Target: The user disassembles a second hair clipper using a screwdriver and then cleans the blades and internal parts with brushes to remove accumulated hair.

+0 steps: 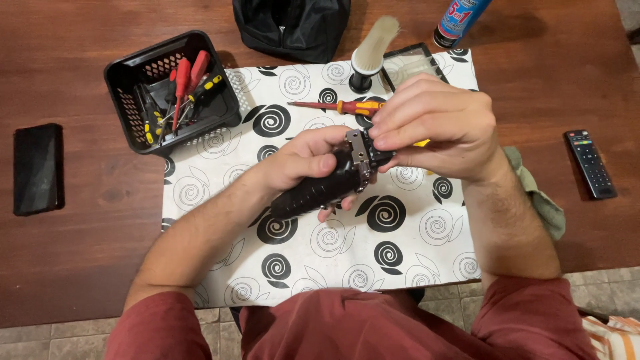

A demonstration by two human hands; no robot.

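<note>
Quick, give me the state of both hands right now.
Left hand: closed around the black hair clipper, holding its body.
Right hand: fingers curled over the clipper's metal blade head, pinching it.

Left hand (303, 160) gripping, right hand (437, 127) pinching.

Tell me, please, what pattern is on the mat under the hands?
Black spirals and outlined leaves on white, on the mat, seen clearly in the head view.
</note>
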